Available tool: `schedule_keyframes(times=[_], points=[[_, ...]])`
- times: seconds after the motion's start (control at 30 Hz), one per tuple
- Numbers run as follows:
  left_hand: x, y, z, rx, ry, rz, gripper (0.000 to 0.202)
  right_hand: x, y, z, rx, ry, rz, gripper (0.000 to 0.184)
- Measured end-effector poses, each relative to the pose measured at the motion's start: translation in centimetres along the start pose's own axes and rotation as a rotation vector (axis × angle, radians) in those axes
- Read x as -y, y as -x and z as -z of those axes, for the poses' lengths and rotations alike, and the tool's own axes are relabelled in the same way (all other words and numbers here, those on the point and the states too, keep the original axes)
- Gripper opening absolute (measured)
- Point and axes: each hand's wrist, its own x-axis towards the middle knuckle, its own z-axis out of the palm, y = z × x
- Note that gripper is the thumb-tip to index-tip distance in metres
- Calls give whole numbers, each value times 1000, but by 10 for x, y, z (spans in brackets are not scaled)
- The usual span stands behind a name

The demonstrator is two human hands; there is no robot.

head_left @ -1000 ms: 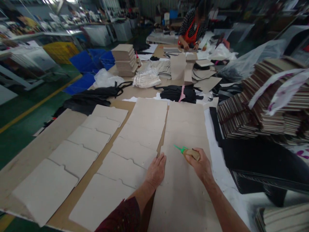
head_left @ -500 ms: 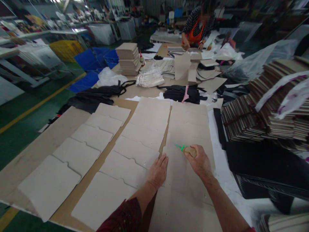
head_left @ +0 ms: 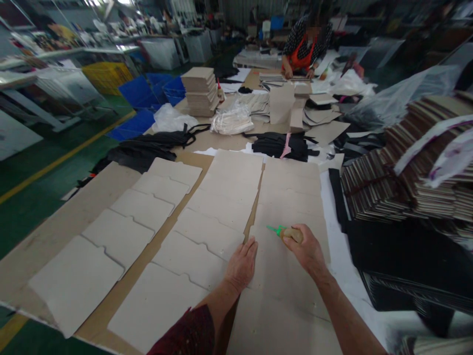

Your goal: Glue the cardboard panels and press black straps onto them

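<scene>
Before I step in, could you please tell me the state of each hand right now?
Left hand: open, palm down on the flat beige cardboard pieces.
Right hand: closed around a small tan bottle with a green nozzle.

The bottle (head_left: 294, 234) is brownish tan with a bright green nozzle (head_left: 275, 230); the card panels (head_left: 236, 170) are plain pale grey-beige, the board (head_left: 150, 249) browner. The near sleeve (head_left: 186, 333) is dark maroon. Black bundle (head_left: 269, 144), pink tie (head_left: 286, 146); blue crate (head_left: 138, 93), yellow crate (head_left: 107, 76); green floor (head_left: 33, 207), yellow stripe (head_left: 66, 158). A co-worker's apron (head_left: 301, 56) is orange-red, the top dark with pale dots.
</scene>
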Motion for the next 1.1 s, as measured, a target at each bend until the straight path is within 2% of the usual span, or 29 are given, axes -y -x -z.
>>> schedule_keyframes(times=[0.1,0.17,0.23,0.33,0.4,0.5,0.63,0.7,0.8,0.97,1.1], points=[[2,2,-2,-32,64,19,52,4,-3,-8,-81,-253,-153,52],[5,4,-4,-103,146,27,54,4,-5,-6,-164,-435,-255,61],[6,6,-5,-190,221,48,54,0,-7,4,-246,-567,-310,66],[4,3,-2,-287,256,104,49,-14,-10,30,-336,-665,-334,65],[3,-9,1,-316,233,126,44,-27,-11,48,-394,-658,-340,66],[5,-44,3,-301,202,101,44,-44,-13,70,-470,-631,-357,69],[17,-101,-5,-234,190,56,56,-60,-16,84,-478,-542,-331,67],[22,-119,-12,-205,178,50,60,-66,-18,86,-457,-495,-317,67],[24,-129,-19,-191,154,69,62,-69,-24,87,-421,-406,-294,69],[22,-124,-19,-185,128,80,64,-62,-38,87,-375,-125,-261,64],[22,-123,-18,-189,126,76,64,-66,-50,84,-338,-35,-213,62]])
